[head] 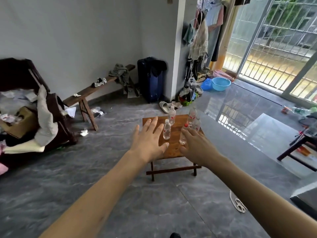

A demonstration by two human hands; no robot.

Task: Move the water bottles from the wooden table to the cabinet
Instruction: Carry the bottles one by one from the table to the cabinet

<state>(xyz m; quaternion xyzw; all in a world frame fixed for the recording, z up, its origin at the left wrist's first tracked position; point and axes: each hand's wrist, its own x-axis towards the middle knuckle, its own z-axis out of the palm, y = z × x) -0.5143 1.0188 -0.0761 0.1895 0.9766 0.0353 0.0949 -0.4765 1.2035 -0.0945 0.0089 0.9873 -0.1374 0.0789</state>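
A small wooden table [173, 146] stands on the grey floor in the middle of the head view. Several clear water bottles with red-and-white labels stand upright on it: one near my left hand [166, 129], one at the back [171, 115], one with a red cap [183, 134] and two at the right [192, 116]. My left hand [148, 140] is stretched out over the table's left side, fingers spread, holding nothing. My right hand [197, 145] reaches in from the right, fingers apart, beside the red-capped bottle and partly hiding it. No cabinet is clearly visible.
A long wooden bench [96, 91] with clothes stands by the back wall, next to a dark blue suitcase [151, 79]. A cluttered dark chair [34, 109] sits at left. A blue basin [221, 83], hanging clothes and a barred sliding door are at right. A low dark stool [298, 150] stands far right.
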